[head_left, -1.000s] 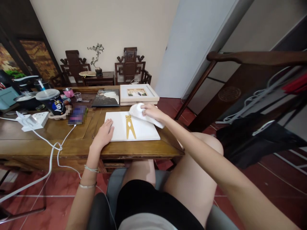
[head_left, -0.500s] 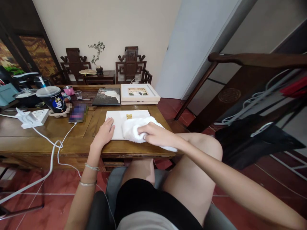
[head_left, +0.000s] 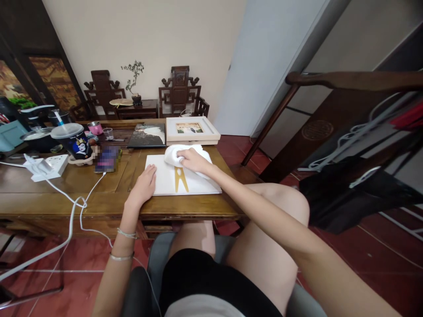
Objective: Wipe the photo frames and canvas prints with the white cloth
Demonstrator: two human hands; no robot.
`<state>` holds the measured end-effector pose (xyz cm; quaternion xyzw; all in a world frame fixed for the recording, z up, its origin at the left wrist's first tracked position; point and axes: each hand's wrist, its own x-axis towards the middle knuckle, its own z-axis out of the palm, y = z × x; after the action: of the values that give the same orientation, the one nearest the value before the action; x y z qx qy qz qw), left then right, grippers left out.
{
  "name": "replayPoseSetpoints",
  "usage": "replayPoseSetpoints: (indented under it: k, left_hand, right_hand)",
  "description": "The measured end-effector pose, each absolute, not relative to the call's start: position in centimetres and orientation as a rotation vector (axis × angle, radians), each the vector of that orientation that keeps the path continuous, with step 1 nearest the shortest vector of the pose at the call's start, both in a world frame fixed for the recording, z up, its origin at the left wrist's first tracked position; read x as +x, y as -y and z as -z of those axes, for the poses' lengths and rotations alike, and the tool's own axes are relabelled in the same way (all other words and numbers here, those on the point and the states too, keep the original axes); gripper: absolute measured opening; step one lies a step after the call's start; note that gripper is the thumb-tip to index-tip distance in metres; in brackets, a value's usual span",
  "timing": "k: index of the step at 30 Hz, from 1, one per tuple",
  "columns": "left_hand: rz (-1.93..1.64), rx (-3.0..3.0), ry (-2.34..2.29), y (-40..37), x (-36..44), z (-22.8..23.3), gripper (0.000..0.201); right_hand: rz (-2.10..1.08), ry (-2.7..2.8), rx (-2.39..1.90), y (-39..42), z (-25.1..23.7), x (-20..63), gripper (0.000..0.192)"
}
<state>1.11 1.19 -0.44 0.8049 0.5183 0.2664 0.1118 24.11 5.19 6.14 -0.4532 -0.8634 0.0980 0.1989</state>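
A white rectangular board [head_left: 161, 176] lies flat near the front edge of the wooden table. Fixed or lying on its face is a yellow A-shaped piece [head_left: 180, 179], its top partly covered. My left hand [head_left: 144, 183] rests on the board's left edge, fingers stretched out. In my right hand [head_left: 194, 160] is a bunched white towel [head_left: 173, 154], pressed over the board's far part and reaching past its back edge.
Behind the board stand a white picture frame [head_left: 206, 130] and a dark panel [head_left: 147, 135]. To the left are a phone [head_left: 106, 159], a lidded cup [head_left: 74, 141], a power strip [head_left: 54, 167] and looping white cables [head_left: 73, 220]. A wooden chair [head_left: 313, 119] stands at right.
My right hand has moved the towel away from me, from the board's near right part to its far edge. More of the yellow piece shows. My left hand has stayed in place.
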Motion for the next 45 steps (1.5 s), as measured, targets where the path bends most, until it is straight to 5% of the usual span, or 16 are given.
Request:
replayPoseSetpoints:
  k: [7,15,28,33,39,45]
  left_hand:
    - [-0.815,2.383,-1.499,-1.4,1.1,0.8,0.049]
    - [-0.814,2.391,-1.51,-1.4,1.2,0.9,0.049]
    - [-0.986,2.309,-1.49,-1.2,1.2,0.4,0.046]
    - [-1.282,2.066,-1.496,-0.3,1.6,-1.4,0.052]
    - [-1.312,1.969,-1.476,0.3,2.1,-1.7,0.057]
    - [-0.979,2.251,-1.517,-0.6,1.7,-0.1,0.05]
  right_hand:
    - [-0.015,2.629,-1.262,0.0,-5.5,23.0,0.03]
    - [-0.222,2.85,-1.069,7.8,-8.6,24.6,0.028]
    - [-0.021,2.692,-1.388,-3.3,-7.0,20.1,0.03]
    - [0.112,2.829,-1.156,-1.1,-6.2,18.2,0.03]
    - [-0.22,2.922,-0.735,4.4,-7.6,21.4,0.026]
    - [-0.287,2.791,-0.992,3.0,-8.3,24.3,0.021]
